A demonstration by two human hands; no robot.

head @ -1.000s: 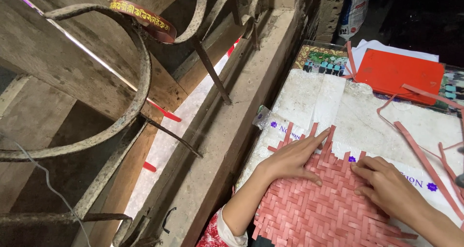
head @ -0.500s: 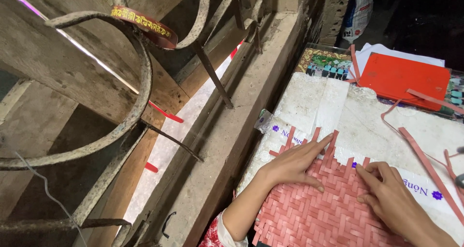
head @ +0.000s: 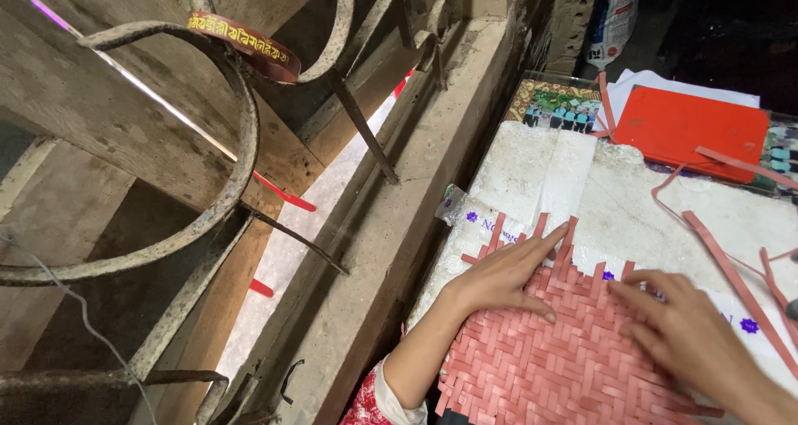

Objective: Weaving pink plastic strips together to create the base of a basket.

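Your left hand [head: 503, 277] flat on pink woven mat [head: 565, 367], lower centre; right hand [head: 690, 338] likewise; fingers spread, gripping nothing.

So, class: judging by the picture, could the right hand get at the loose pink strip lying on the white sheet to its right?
Probably yes. The right hand lies flat on the woven pink mat, and the loose pink strip lies just beyond its fingers on the white sheet, with nothing between them.
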